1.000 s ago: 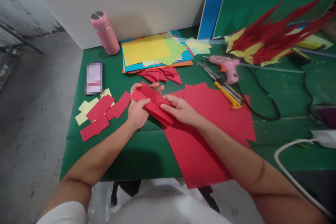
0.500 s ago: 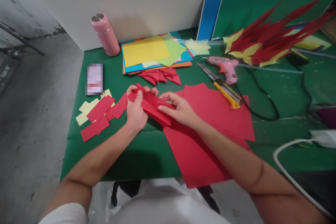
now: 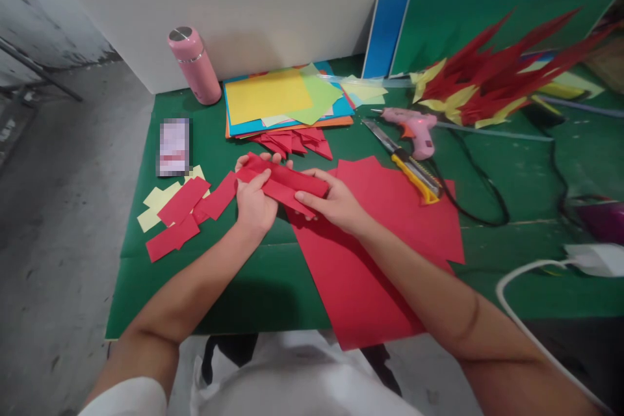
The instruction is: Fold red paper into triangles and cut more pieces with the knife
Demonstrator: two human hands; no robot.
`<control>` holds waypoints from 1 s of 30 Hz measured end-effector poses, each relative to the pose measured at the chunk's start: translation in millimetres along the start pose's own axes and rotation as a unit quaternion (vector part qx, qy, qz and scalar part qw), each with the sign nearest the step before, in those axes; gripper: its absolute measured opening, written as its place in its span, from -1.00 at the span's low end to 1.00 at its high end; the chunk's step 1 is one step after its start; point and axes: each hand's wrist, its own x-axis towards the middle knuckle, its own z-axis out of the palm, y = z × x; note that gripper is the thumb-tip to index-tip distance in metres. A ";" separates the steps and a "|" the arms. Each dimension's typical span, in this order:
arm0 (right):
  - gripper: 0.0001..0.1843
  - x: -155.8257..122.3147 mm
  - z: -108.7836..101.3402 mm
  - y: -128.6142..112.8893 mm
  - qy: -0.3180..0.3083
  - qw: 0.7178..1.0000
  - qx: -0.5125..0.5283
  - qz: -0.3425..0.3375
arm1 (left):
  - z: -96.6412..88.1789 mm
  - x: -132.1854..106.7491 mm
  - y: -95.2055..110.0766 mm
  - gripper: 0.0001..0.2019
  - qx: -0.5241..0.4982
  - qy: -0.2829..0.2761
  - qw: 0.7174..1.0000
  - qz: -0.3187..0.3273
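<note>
The left hand (image 3: 257,203) and the right hand (image 3: 338,203) are both closed on one red paper (image 3: 296,183), which they hold above the table (image 3: 302,292), in front of the body. The left one grips its left end, with the thumb on top; the right one grips the other end, also with the thumb on top. The paper seems folded along its length. Below the right forearm lie large red sheets (image 3: 375,253). To the left of the hands are red strips (image 3: 182,203), partly over yellow strips (image 3: 152,220). The knife (image 3: 414,175) is near the glue gun (image 3: 414,127).
</note>
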 end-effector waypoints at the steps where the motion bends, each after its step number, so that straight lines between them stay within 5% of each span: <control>1: -0.47 0.3 0.0 0.2 -0.002 1.000 0.003 0.002 | -0.2 0.8 0.0 -0.51 0.000 0.002 1.000 -0.002; 7: -0.39 2.2 0.5 0.3 0.008 0.998 0.018 -0.066 | -6.5 9.1 -1.6 -0.56 0.012 0.019 1.000 -0.021; 10: -0.38 -0.2 -0.8 -1.6 -0.041 0.993 -0.003 -0.110 | -8.2 9.2 -1.3 -0.67 0.024 0.017 0.998 -0.056; 15: -0.50 -5.2 -2.6 -1.1 -0.127 0.987 -0.016 -0.095 | -7.4 4.0 -0.7 -0.81 0.027 -0.012 0.996 -0.088; 23: -0.33 -7.9 6.0 4.9 -0.113 0.985 -0.054 -0.121 | -10.5 12.3 1.2 -0.72 0.029 0.025 0.999 -0.027; 27: -0.58 -8.9 6.4 5.9 -0.138 0.985 -0.048 -0.094 | -11.0 12.9 4.1 -0.69 0.032 -0.002 0.999 -0.023; 30: -0.50 -8.2 3.9 5.0 -0.136 0.985 -0.048 -0.092 | -11.1 11.4 4.6 -0.66 0.024 -0.014 0.999 -0.026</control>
